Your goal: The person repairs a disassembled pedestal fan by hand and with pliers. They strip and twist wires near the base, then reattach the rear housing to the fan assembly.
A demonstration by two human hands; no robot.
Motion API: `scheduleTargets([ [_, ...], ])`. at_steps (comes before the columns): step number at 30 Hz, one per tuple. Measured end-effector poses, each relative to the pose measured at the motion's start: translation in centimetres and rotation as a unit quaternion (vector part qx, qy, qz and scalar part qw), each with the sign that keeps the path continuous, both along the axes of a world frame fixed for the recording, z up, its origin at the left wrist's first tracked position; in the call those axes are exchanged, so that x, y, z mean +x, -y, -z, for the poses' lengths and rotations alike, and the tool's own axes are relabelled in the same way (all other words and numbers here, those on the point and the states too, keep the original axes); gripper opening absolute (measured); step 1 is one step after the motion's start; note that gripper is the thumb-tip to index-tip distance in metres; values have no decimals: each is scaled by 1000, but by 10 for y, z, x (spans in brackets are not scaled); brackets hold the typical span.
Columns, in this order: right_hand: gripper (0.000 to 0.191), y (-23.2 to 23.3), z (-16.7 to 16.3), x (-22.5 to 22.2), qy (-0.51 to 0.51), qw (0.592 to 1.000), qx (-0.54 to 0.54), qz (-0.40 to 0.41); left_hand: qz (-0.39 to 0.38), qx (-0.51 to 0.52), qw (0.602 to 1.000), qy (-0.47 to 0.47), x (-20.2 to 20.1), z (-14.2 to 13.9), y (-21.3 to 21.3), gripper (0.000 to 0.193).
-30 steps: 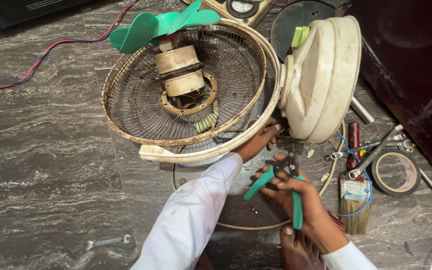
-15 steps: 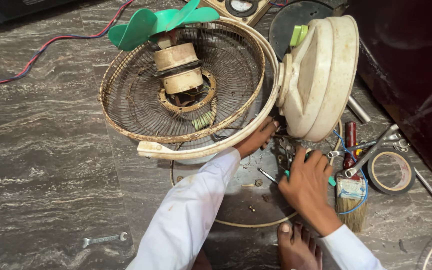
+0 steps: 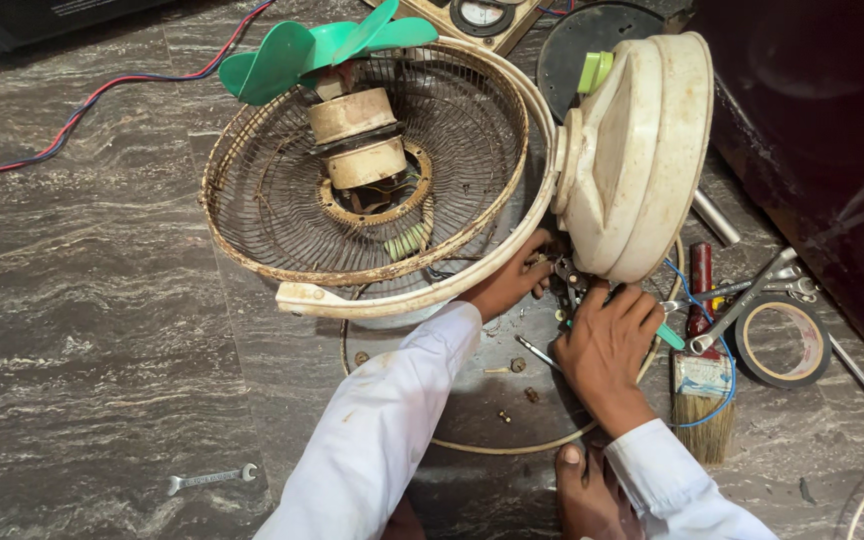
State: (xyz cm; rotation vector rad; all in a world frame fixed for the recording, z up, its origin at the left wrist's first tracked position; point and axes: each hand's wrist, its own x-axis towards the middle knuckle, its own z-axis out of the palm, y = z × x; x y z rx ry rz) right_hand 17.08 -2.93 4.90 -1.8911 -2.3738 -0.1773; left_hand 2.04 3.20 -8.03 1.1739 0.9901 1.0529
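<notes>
A rusty round wire fan guard (image 3: 282, 215) lies tilted on the grey marble floor (image 3: 82, 330). At its lower rim, the left hand (image 3: 507, 285) grips underneath; just beside, the right hand (image 3: 607, 345) closes around green-handled pliers (image 3: 668, 336).

Green fan blades (image 3: 322, 50), rusty cage (image 3: 282, 190)

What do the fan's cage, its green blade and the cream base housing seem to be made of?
Cage: thin metal wire, judging by the brown rust on the rim and grille.
Green blade: probably moulded plastic, smooth and evenly coloured.
Cream base housing: likely plastic, a rounded dull shell with grime stains.
Both hands, left and right, work beneath it.
</notes>
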Motion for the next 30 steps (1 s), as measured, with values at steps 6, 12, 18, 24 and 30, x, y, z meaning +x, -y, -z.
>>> scheduleTargets([
  [6,58,-1,2,2,-13,1000,-5,-1,-5,-25,1000,6,1,-3,2,46],
  [12,50,0,8,3,-40,999,0,-10,17,-34,999,-30,1,1,0,40],
  [18,51,3,14,-2,-64,998,-8,-1,-12,-31,999,-16,6,9,-3,56],
  [24,57,2,20,-10,-80,994,-67,34,-23,-32,998,-48,4,6,1,56],
  [30,68,-2,22,-14,-88,987,-119,57,-17,-37,999,-18,4,2,1,42],
])
